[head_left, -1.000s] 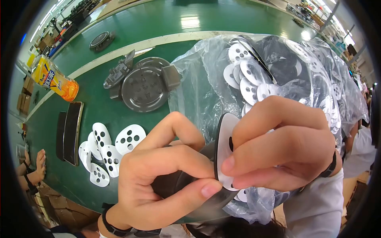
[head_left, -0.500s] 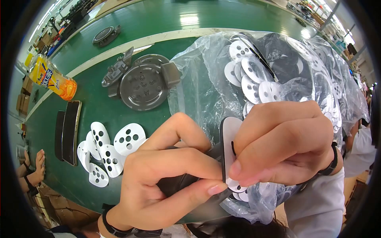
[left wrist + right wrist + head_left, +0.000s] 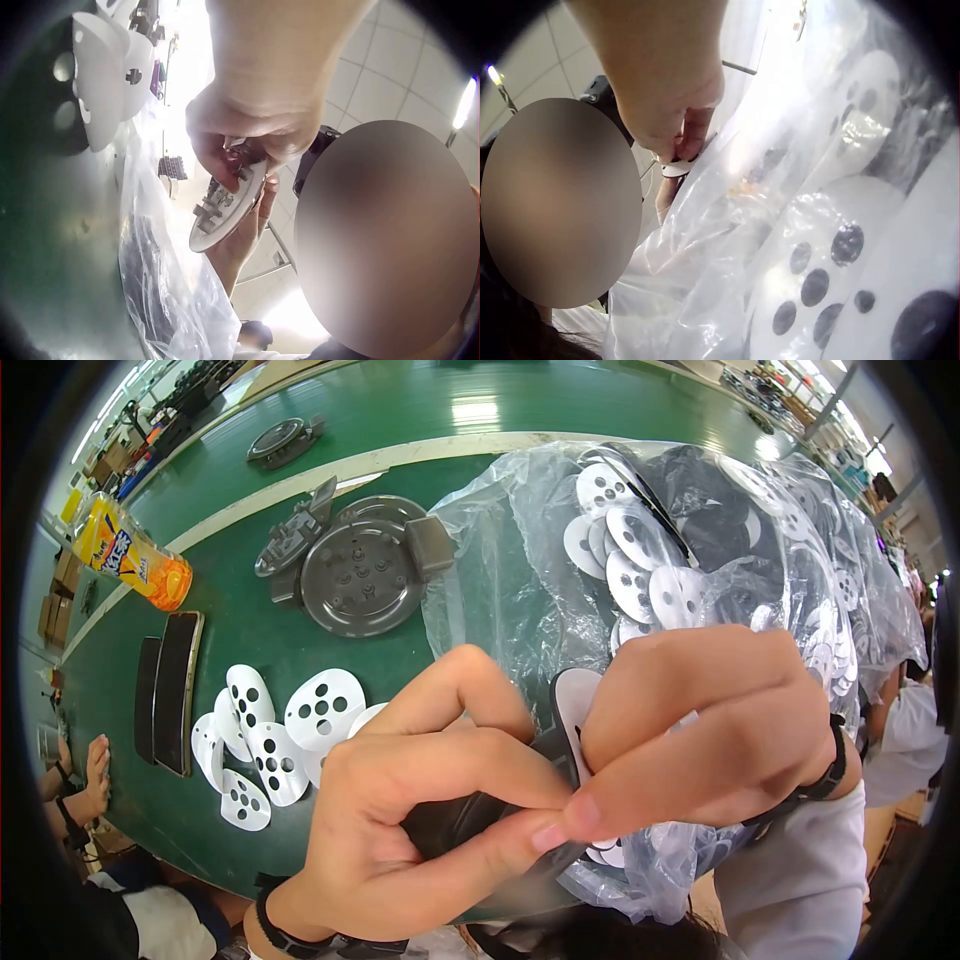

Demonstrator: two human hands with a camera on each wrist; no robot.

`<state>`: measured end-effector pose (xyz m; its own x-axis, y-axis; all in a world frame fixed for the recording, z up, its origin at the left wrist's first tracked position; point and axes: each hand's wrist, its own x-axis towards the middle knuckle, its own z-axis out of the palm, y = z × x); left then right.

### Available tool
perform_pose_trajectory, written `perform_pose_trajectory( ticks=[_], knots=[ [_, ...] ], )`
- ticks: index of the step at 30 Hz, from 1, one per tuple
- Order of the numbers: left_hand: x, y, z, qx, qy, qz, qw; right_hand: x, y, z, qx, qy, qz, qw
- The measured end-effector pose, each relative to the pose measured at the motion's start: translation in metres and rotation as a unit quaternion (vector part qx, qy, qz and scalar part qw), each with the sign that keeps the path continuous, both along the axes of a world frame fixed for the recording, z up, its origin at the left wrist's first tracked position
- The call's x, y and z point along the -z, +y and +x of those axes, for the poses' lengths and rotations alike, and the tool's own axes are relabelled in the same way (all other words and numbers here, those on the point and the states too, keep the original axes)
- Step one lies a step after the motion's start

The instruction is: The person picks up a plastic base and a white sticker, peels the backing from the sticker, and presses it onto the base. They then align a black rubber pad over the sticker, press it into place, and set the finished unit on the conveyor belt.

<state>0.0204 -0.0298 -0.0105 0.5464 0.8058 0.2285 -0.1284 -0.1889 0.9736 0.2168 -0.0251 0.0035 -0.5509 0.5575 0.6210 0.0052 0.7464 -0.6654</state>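
Observation:
Between my two hands is a dark round plastic part (image 3: 440, 825) tilted on edge, a white perforated sheet (image 3: 573, 695) lying against its right face. My left hand (image 3: 440, 790) grips the dark part, thumb and index finger pinching its near edge. My right hand (image 3: 710, 730) has its curled fingers on the white sheet and covers most of it. The right thumb tip meets the left thumb tip at the near rim. In the left wrist view, pegs stand up on the inner side of the round part (image 3: 225, 210).
Several loose white perforated sheets (image 3: 325, 710) lie left of my hands, beside a phone (image 3: 180, 695). Another dark round housing (image 3: 362, 575) lies beyond them, with a drink bottle (image 3: 130, 555) at the far left. A clear plastic bag (image 3: 520, 550) holding more sheets spreads to the right.
My right thumb has slid left and down to the near rim, and its fingers now cover more of the white sheet. My left hand has shifted slightly right, still gripping the part.

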Motion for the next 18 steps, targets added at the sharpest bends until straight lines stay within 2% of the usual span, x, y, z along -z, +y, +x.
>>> perform_pose_trajectory(
  ticks=[4,6,7,9,11,14,16,17,18],
  knots=[
    [0.002,0.0,0.0,-0.015,0.003,0.017,1.0,-0.005,-0.001,0.0,-0.003,-0.028,0.033,0.999],
    [0.002,0.001,-0.001,-0.014,0.006,0.027,1.0,-0.005,0.0,0.001,0.027,-0.073,0.159,0.984],
    [0.002,0.001,-0.001,-0.012,0.007,0.032,0.999,-0.006,-0.001,0.001,0.026,-0.073,0.161,0.984],
    [0.0,0.002,-0.003,-0.012,0.008,0.04,0.999,-0.01,-0.005,0.001,0.07,-0.111,0.238,0.962],
    [-0.005,0.005,-0.009,-0.026,0.033,0.057,0.997,-0.016,-0.001,0.006,0.1,-0.097,0.221,0.965],
    [-0.015,0.01,-0.015,-0.114,-0.018,0.016,0.993,-0.034,0.01,0.026,0.151,-0.111,0.207,0.96],
    [-0.021,0.02,-0.032,-0.113,-0.012,0.024,0.993,-0.04,0.028,0.037,0.139,-0.105,0.29,0.941],
    [-0.022,0.023,-0.036,-0.144,-0.054,0.019,0.988,-0.036,0.027,0.033,0.132,-0.101,0.299,0.939],
    [-0.024,0.026,-0.04,-0.173,-0.096,0.013,0.98,-0.029,0.022,0.023,0.173,0.017,0.159,0.972]
  ],
)
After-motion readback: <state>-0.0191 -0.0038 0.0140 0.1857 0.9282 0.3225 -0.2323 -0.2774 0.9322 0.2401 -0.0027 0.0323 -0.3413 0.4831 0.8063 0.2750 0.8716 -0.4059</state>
